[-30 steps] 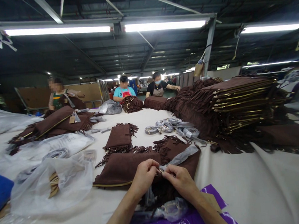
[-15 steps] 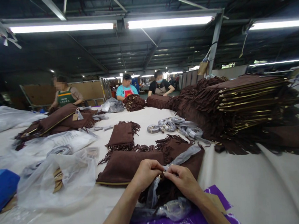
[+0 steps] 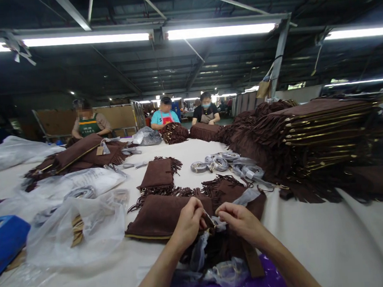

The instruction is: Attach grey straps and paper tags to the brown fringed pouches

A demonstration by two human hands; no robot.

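A brown fringed bag [image 3: 257,200] lies in front of me, with dark fringe hanging towards my body. My left hand [image 3: 189,222] is closed in a pinch at its near edge, beside a bit of gold metal fitting. Just to the right, my right hand [image 3: 241,221] has thumb and forefinger drawn together; whatever they grip is too small to name. Between and below the hands runs a strap in clear plastic wrap [image 3: 199,250], its wrapped buckle end [image 3: 228,273] resting nearest me. A flat brown strip [image 3: 253,259] hangs beneath my right wrist.
Another brown bag [image 3: 166,213] lies left of my hands, a smaller one [image 3: 156,174] behind it. Coiled wrapped straps [image 3: 217,162] sit mid-table. Stacked bags [image 3: 328,129] rise at right. A plastic bag [image 3: 96,233] and blue container [image 3: 8,243] are at left. Three people work opposite.
My hands, earlier touching at the gold fitting, have moved apart a little, the right one shifting rightward. The flat brown strip now shows below the right wrist.
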